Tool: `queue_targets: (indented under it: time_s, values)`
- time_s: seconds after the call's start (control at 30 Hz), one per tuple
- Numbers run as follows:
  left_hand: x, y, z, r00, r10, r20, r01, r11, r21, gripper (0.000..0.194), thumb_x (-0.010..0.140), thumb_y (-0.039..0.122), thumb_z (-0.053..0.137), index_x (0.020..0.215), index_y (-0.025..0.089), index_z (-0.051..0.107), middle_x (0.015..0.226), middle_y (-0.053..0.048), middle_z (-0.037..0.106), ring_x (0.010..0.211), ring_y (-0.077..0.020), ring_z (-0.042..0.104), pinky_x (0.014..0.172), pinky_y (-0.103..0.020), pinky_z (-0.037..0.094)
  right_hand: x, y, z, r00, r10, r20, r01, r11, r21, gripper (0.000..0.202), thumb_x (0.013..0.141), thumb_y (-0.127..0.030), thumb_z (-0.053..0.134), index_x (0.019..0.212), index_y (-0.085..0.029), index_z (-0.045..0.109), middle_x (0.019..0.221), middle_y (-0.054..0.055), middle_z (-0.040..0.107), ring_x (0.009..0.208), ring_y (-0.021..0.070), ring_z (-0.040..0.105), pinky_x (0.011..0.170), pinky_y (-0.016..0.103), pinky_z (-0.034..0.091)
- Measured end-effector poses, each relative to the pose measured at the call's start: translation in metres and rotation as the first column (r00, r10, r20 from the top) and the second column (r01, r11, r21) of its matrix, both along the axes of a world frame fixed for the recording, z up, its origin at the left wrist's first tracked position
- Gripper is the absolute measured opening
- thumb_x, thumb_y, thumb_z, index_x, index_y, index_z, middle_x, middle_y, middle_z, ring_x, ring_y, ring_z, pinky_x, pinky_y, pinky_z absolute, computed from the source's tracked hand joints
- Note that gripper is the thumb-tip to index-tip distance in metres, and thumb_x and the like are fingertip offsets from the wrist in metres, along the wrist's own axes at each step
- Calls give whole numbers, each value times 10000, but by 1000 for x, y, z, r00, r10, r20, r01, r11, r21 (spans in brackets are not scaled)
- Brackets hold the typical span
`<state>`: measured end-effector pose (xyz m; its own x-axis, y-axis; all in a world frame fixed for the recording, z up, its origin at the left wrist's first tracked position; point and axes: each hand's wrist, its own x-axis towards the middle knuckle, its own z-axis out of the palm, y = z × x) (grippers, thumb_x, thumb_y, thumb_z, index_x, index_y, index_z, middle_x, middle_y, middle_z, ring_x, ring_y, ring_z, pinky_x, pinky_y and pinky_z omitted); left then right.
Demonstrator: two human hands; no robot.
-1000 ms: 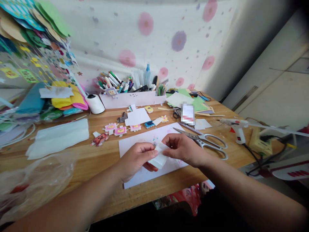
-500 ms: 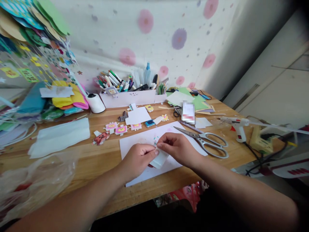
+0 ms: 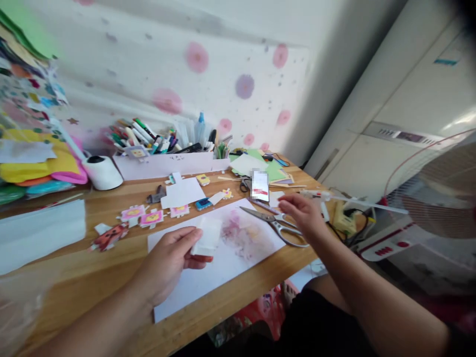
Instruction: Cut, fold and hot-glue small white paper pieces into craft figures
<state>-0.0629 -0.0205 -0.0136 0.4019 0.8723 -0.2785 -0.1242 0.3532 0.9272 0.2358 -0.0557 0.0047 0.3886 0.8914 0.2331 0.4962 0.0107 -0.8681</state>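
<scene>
L hand (image 3: pixel 173 263) is clamped on a small wht folded piece (image 3: pixel 207 237), just L of ctr in the lower half of the frame. Thumb's on top at its left edge, other fingers tucked underneath, so the piece sits right at my fingertips and juts off to the right of them. It's tilted a bit, above the big wht sheet (image 3: pixel 208 287), nowhere near R hand.

R hand (image 3: pixel 307 213) is out right of ctr, well apart from the piece, nothing visible in its grip. Fingers bent; can't tell if thumb & fingertips meet. It's right in front of the glue gun (image 3: pixel 316 194), hiding part of it; can't tell if they touch. Clear glue stick (image 3: pixel 372 204) pokes out behind, twd the right edge.

Big scissors (image 3: pixel 273 219) lie just left of R hand, blades pointing upper left, tips over the sheet's top edge. Sheet has pinkish smudges, right of the piece.

Up & left of L hand: red cutout (image 3: pixel 109 237), then pink cards (image 3: pixel 152 218) in a rough row. Phone (image 3: pixel 259 186) is near frame ctr, a bit to the right, above the scissors. Pens (image 3: pixel 148 136) stand in a wht box (image 3: pixel 159 166), upper L of ctr.
</scene>
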Motion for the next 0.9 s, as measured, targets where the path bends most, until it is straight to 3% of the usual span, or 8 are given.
queue_targets:
  time_s: [0.1, 0.17, 0.33, 0.53, 0.63, 0.73, 0.83, 0.9]
  values:
    - [2, 4, -1, 991, 111, 79, -107, 993, -56, 193, 707, 309, 738, 752, 172, 609, 672, 37, 558, 609, -138, 627, 486, -242, 540, 72, -22, -1, 968, -240, 68, 240, 971, 13, 399, 779, -547, 468, 865, -183, 607, 759, 46, 636, 702, 181, 612, 690, 324, 503]
    - [4, 5, 0, 986, 133, 98, -123, 987, -104, 183, 701, 274, 744, 748, 172, 600, 676, 36, 561, 616, -139, 637, 474, -227, 532, 108, -36, -6, 919, -360, 160, 367, 930, -14, 387, 759, -509, 480, 892, -169, 608, 774, 74, 655, 734, 221, 630, 697, 356, 501]
    - [6, 5, -2, 979, 162, 126, -143, 978, -151, 189, 712, 239, 737, 767, 179, 566, 690, 37, 577, 690, -184, 689, 502, -227, 538, 148, -38, -28, 800, -405, 442, 510, 848, -147, 253, 649, -370, 647, 801, -168, 654, 850, 131, 700, 912, 348, 632, 821, 442, 450]
    - [3, 2, -2, 994, 92, 65, -89, 994, -57, 167, 751, 250, 698, 825, 178, 567, 742, 22, 598, 672, -166, 665, 510, -246, 533, 151, -4, -37, 738, -290, 609, 540, 795, -276, 241, 692, -367, 623, 771, -140, 635, 838, 194, 678, 877, 382, 635, 724, 438, 448]
    - [1, 0, -1, 1000, 3, 9, -4, 999, 34, 172, 800, 309, 642, 766, 152, 580, 722, -1, 593, 663, -144, 626, 543, -253, 538, 143, -1, -30, 718, -261, 645, 545, 788, -288, 233, 719, -363, 602, 731, -131, 610, 769, 227, 649, 834, 403, 630, 666, 440, 427]
    - [0, 0, -1, 999, -32, -41, 37, 993, 113, 232, 817, 338, 609, 688, 151, 560, 667, 7, 553, 661, -139, 596, 575, -266, 543, 127, -8, -15, 725, -249, 642, 506, 825, -251, 259, 761, -427, 567, 765, -169, 581, 741, 194, 633, 785, 392, 620, 628, 443, 412]
    - [0, 0, -2, 995, -59, -80, 70, 987, 146, 259, 818, 344, 593, 647, 157, 539, 630, 17, 537, 636, -137, 591, 560, -259, 530, 97, -19, 0, 818, -272, 507, 397, 904, -157, 286, 832, -495, 478, 820, -221, 557, 702, 112, 621, 651, 290, 610, 554, 390, 436]
    - [0, 0, -2, 992, -73, -104, 89, 983, 161, 253, 817, 348, 584, 654, 158, 552, 650, 7, 571, 618, -131, 583, 545, -253, 521, 70, -25, 7, 962, -181, 204, 195, 980, -48, 203, 828, -438, 542, 877, -245, 583, 745, 78, 640, 628, 241, 609, 532, 350, 461]
